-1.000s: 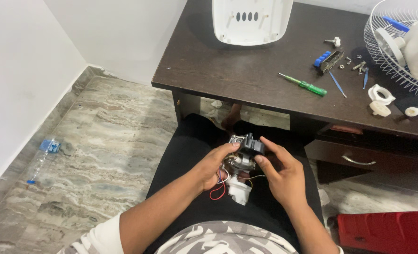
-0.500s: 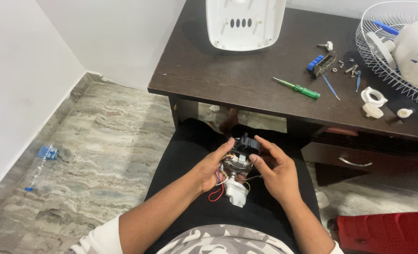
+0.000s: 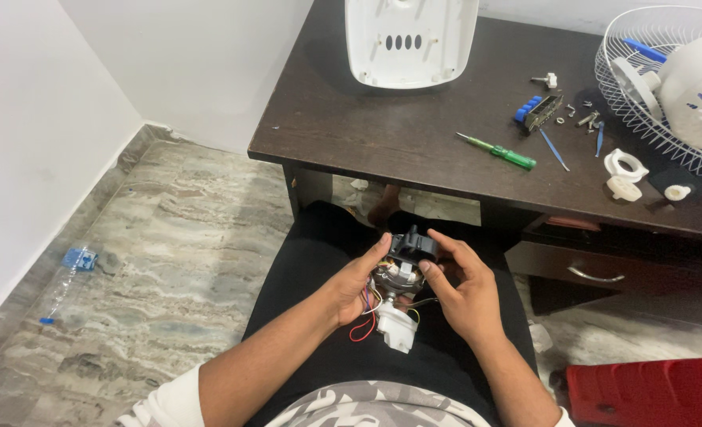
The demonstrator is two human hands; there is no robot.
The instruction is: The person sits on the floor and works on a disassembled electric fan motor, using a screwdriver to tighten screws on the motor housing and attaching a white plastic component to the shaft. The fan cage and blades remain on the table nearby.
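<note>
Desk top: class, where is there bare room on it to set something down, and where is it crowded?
Free: the dark desk between the white cover and green screwdriver, plus its left front corner. Crowded: the right end, with screws, white rings and fan guard.

Screwdriver point(image 3: 500, 151) on desk point(image 3: 351, 126), right of fan cover point(image 3: 409, 39)

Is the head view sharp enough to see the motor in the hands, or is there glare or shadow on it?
Head view: motor sharp, evenly lit, no glare; left hand and right hand cover its sides; under the desk lies deep shadow; the fan grille bows at the frame edge.
</note>
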